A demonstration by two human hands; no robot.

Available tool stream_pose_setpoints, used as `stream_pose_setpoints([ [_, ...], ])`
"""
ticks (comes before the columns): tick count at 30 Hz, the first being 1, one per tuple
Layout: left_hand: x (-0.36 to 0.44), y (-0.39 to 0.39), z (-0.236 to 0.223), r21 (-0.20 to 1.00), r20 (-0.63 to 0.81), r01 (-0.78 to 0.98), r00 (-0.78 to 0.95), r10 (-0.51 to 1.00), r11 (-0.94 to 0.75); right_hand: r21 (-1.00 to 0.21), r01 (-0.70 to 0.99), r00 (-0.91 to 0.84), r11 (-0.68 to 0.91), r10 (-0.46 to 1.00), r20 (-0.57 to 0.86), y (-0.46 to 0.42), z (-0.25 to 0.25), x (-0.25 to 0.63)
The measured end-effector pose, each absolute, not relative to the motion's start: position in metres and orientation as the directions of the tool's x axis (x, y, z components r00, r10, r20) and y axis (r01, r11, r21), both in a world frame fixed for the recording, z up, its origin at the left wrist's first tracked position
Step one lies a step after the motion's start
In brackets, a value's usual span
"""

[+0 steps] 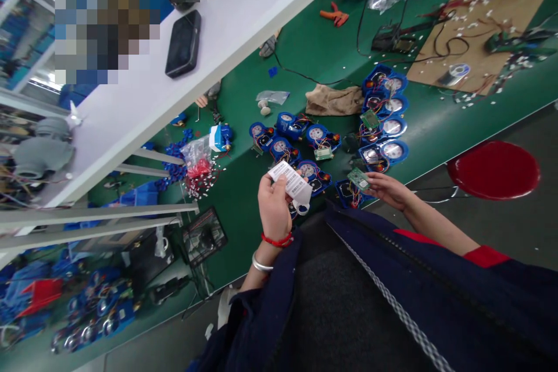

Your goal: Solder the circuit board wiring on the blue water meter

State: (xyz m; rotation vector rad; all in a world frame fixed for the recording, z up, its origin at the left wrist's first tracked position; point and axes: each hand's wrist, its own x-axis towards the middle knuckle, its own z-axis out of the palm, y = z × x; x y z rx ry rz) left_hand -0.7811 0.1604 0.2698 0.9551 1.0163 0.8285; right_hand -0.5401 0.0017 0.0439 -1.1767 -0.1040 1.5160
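White and thin, the barcode sheet (293,182) is pinched between thumb and fingers of the left hand (275,204); it is judged light and bendable, best taken by its edges. Farther right, between both hands, a green circuit board (358,178) is grasped at its right edge by the right hand (389,190); it is judged stiff but fragile. Near it, blue meters (307,170) are laid on the worktop (242,215).
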Motion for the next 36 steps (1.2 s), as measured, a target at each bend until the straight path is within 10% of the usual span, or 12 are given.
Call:
stream_pose_setpoints([
  [36,-0.7812,0.159,0.2669,0.925,-0.293,-0.136,0.334,0.896,0.354,-0.635,-0.687,0.17,-0.353,0.771,-0.613,0.0015,0.0444,-0.5403],
])
